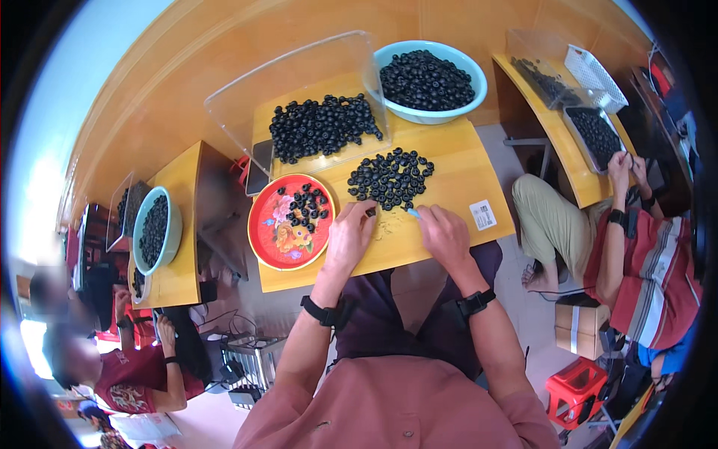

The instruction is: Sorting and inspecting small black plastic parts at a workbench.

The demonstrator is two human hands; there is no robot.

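Black beads [390,178] sorted by location on yellow table [458,166].
Red plate [262,226] at left bore scattered beads; clear bin [284,68] beyond it held a denser heap. Left hand [351,233] pinched one dark bead [371,212] between thumb and fingers. Loose pile lay just beyond both hands. Right hand [445,232] pinched a blue tool [413,213], tip near pile; contact could not be told.

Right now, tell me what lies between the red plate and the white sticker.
Between the red plate and white sticker, the head view shows the left hand holding a black piece, pale crumbs, then the right hand holding a blue tool.
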